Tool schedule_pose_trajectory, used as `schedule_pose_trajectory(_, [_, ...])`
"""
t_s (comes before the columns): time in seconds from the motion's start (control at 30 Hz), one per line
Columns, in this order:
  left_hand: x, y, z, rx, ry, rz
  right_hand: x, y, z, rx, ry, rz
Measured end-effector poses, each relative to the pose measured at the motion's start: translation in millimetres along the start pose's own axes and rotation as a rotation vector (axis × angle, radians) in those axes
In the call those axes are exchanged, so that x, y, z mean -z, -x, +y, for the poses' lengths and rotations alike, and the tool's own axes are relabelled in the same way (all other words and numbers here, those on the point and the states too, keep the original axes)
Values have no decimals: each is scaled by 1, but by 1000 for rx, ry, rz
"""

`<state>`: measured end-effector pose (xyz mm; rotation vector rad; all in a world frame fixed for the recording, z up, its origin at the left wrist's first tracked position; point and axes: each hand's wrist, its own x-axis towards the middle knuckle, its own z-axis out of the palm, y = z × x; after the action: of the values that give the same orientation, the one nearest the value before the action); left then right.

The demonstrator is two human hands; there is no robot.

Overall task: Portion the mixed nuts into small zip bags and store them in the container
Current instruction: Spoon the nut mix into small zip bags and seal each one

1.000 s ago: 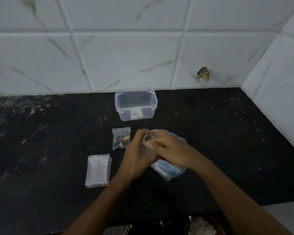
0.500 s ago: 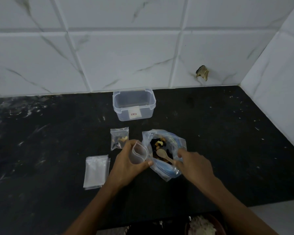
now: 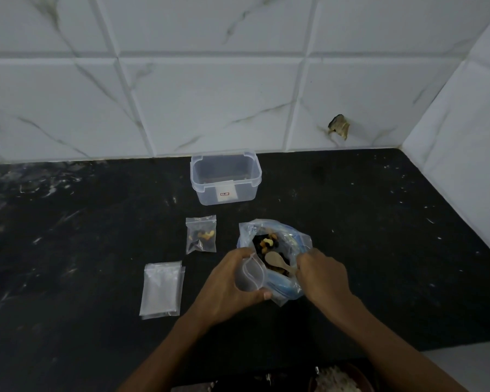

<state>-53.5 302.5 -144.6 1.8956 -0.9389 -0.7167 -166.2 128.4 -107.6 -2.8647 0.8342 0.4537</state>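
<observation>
My left hand holds a small empty zip bag with its mouth pulled open. Beside it stands a large clear bag of mixed nuts, its top open. A small wooden spoon lies in the nuts, and my right hand grips its handle end. A filled small zip bag lies flat on the black counter to the left. The clear plastic container stands open and empty near the wall.
A stack of empty zip bags lies left of my left hand. White marble tiles form the back wall and the right wall. A bowl of something white shows at the bottom edge.
My right hand left the small bag and moved right to the spoon handle in the nut bag. My left hand keeps holding the small bag open.
</observation>
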Motion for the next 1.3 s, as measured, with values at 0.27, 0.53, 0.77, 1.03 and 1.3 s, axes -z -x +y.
schedule_pose_trajectory(0.27, [-2,-1,-2,6,3,10,10,-14,-1,-20,121,122])
schedule_pose_trajectory(0.53, [-10,-8,-6,31,45,58,4,-22,-17,47,149,83])
schedule_pose_trajectory(0.77, [-8,-21,-11,75,133,86,-2,-20,-6,169,146,122])
schedule_pose_trajectory(1.03, [-10,-25,-13,69,169,51,-5,-24,-5,239,67,151])
schedule_pose_trajectory(1.3, [-8,-26,-10,57,197,31,-19,-33,9,243,-90,70])
